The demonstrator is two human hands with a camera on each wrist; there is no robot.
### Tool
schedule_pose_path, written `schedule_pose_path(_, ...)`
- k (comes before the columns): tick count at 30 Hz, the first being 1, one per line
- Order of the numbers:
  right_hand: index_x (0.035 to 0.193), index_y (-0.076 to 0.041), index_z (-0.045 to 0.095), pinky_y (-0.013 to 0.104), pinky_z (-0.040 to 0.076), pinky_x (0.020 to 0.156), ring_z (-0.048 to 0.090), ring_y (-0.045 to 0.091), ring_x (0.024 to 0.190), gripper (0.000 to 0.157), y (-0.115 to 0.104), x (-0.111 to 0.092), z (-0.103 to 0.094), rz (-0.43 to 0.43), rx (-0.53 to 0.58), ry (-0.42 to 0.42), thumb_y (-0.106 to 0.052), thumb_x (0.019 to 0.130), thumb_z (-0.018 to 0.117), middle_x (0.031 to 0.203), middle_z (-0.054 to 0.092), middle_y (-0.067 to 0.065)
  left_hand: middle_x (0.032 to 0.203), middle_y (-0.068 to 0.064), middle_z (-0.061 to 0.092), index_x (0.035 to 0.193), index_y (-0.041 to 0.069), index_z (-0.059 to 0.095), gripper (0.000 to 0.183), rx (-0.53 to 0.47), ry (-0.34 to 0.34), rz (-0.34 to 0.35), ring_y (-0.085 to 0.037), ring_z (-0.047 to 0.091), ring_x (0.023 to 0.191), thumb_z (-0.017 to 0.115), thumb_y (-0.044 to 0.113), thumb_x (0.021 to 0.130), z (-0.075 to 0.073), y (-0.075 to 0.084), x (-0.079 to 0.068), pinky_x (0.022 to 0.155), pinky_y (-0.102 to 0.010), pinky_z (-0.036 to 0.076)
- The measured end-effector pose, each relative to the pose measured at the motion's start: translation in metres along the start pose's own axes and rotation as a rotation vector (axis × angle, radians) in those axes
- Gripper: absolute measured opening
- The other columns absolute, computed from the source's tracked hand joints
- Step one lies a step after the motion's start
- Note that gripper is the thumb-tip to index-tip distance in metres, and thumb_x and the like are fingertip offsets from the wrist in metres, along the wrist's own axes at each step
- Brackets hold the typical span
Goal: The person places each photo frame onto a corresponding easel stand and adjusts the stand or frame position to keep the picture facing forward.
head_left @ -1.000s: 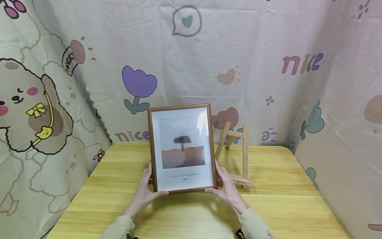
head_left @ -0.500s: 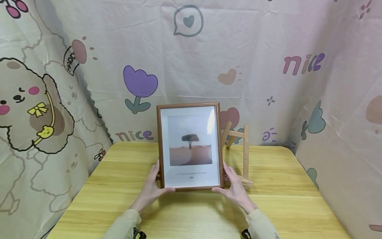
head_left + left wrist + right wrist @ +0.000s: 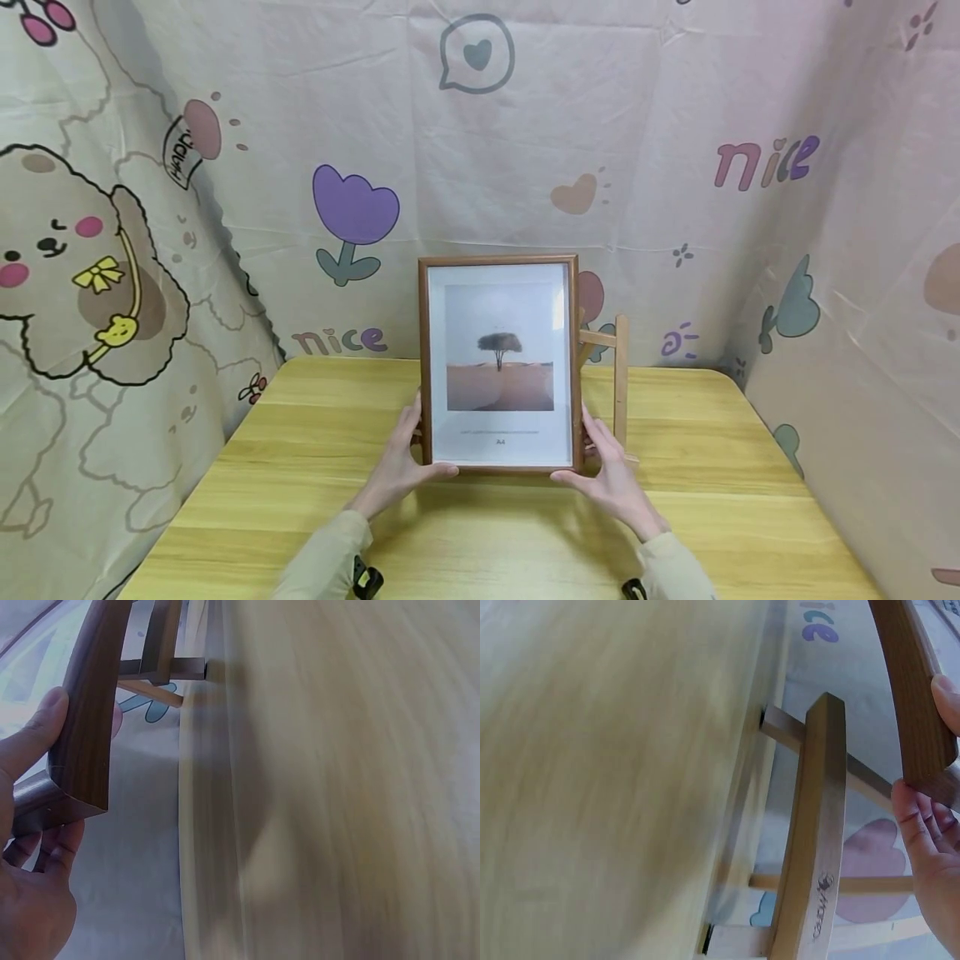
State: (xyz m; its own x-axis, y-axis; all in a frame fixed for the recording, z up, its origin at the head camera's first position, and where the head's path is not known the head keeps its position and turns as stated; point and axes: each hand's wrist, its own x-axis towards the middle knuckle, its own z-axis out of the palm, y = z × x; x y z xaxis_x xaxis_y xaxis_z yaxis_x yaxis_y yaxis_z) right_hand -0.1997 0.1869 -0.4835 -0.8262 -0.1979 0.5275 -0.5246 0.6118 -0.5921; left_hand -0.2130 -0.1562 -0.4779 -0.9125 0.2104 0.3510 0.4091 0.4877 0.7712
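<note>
Head view: I hold the picture frame (image 3: 499,364) upright above the yellow table (image 3: 300,467), just in front of the small wooden easel (image 3: 619,385), which stands at the table's far edge against the printed cloth backdrop (image 3: 637,125). My left hand (image 3: 401,469) grips the frame's lower left corner, thumb curled over the front and fingers behind; my right hand (image 3: 611,475) grips the lower right corner in the same way. The frame covers the easel's left half.

Left wrist view: my thumb (image 3: 34,739) lies along the dark frame edge (image 3: 88,727).

Right wrist view: my fingers (image 3: 930,825) pinch the frame beside the easel's leg (image 3: 810,840).

Risks, as I judge them: both grips sit low on a tall frame, so it could tip forward or back. The easel looks light; a knock from the frame's bottom edge could push it off the table's far side or fold it. If the frame meets the ledge off centre, it may slide sideways.

Hidden or unclear: the easel's ledge and left leg are behind the frame. Whether the frame's bottom edge touches the table cannot be told. Both wrist views are blurred.
</note>
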Motion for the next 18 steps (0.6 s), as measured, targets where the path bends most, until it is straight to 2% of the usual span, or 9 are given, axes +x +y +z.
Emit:
schedule_pose_path(4, 0.158, -0.002, 0.026, 0.033, 0.060, 0.084, 0.061, 0.016, 0.101, 0.117, 0.003, -0.001, -0.004, -0.023, -0.007, 0.020, -0.018, 0.064, 0.094, 0.135, 0.057, 0.021, 0.156, -0.023, 0.037, 0.164, 0.015, 0.006, 0.131, 0.008, -0.005, 0.035, -0.039, 0.050, 0.130, 0.094, 0.030, 0.068, 0.005, 0.000, 0.005, 0.101, -0.051, 0.053)
schedule_pose_path(7, 0.158, 0.000, 0.026, 0.027, 0.060, 0.082, 0.058, 0.007, 0.098, 0.117, 0.006, -0.002, -0.007, -0.038, 0.014, 0.030, -0.015, 0.064, 0.094, 0.126, 0.059, 0.018, 0.153, -0.023, 0.041, 0.164, 0.016, 0.006, 0.131, 0.018, -0.009, 0.058, -0.035, 0.054, 0.124, 0.094, 0.031, 0.068, 0.009, 0.000, 0.009, 0.098, -0.046, 0.055)
schedule_pose_path(14, 0.157, 0.003, 0.026, 0.022, 0.059, 0.080, 0.052, 0.000, 0.096, 0.117, 0.012, -0.005, -0.013, -0.063, 0.043, 0.050, -0.010, 0.063, 0.094, 0.111, 0.058, 0.009, 0.157, -0.029, 0.033, 0.163, 0.010, 0.006, 0.131, 0.012, -0.028, 0.053, -0.044, 0.051, 0.130, 0.094, 0.031, 0.068, 0.016, 0.003, 0.015, 0.103, -0.060, 0.049)
schedule_pose_path(16, 0.157, 0.003, 0.026, 0.025, 0.060, 0.081, 0.053, 0.002, 0.096, 0.116, 0.012, -0.006, -0.016, -0.044, 0.031, 0.047, -0.010, 0.063, 0.093, 0.110, 0.057, 0.009, 0.155, -0.029, 0.034, 0.163, 0.010, 0.006, 0.131, 0.001, -0.036, 0.046, -0.044, 0.051, 0.129, 0.094, 0.031, 0.068, 0.018, 0.005, 0.018, 0.104, -0.061, 0.048)
schedule_pose_path(18, 0.157, 0.003, 0.026, 0.032, 0.061, 0.084, 0.055, 0.009, 0.101, 0.116, 0.013, -0.007, -0.018, -0.016, 0.002, 0.049, -0.012, 0.064, 0.093, 0.115, 0.058, 0.013, 0.156, -0.029, 0.034, 0.163, 0.010, 0.006, 0.131, 0.008, -0.042, 0.045, -0.044, 0.050, 0.130, 0.094, 0.032, 0.068, 0.019, 0.007, 0.021, 0.105, -0.062, 0.047)
